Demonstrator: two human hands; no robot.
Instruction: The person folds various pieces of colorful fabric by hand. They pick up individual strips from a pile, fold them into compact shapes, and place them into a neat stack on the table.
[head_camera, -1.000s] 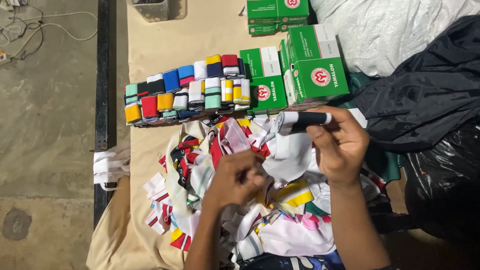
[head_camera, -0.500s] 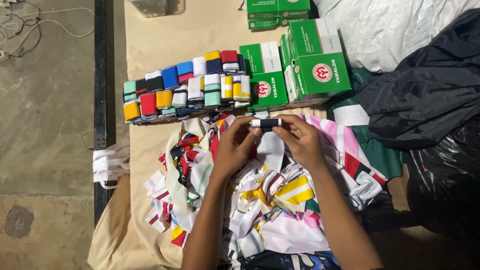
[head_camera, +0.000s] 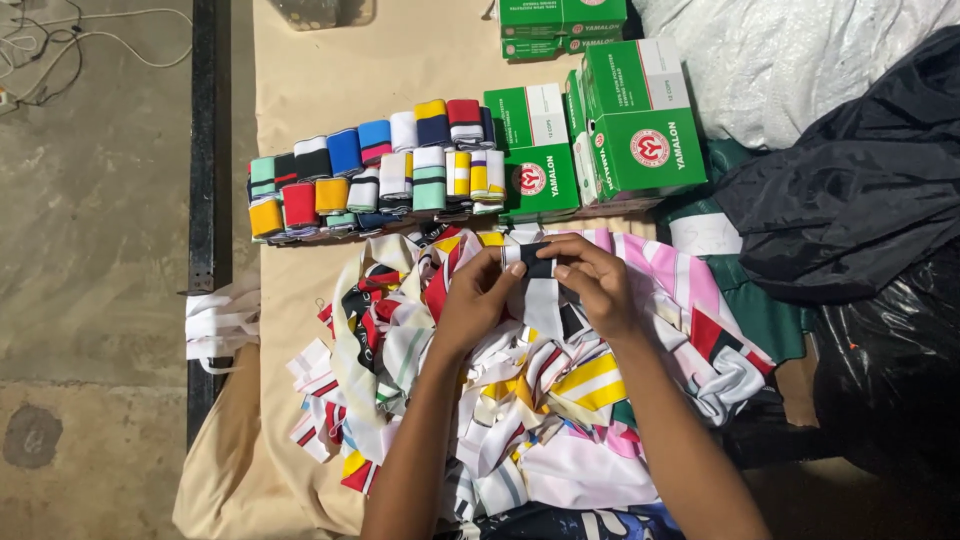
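Both hands meet over a heap of loose striped fabric strips (head_camera: 520, 400) in white, red, yellow, pink and black. My left hand (head_camera: 478, 300) and my right hand (head_camera: 596, 283) pinch the two ends of a small black-and-white rolled strip (head_camera: 535, 262), whose white tail hangs down between them. Just beyond the hands, two rows of rolled fabric bands (head_camera: 375, 170) in yellow, red, blue, green and white stand side by side on the beige cloth (head_camera: 330, 70).
Green and white cardboard boxes (head_camera: 640, 115) stand right of the rolled bands, with flatter ones (head_camera: 562, 22) behind. A black plastic bag (head_camera: 860, 190) and a white sack (head_camera: 780, 50) lie at right. A black bar (head_camera: 205, 200) edges the cloth at left, beside concrete floor.
My right hand brought the black-and-white roll down from the upper right to the middle. My left hand rose off the heap and took its other end.
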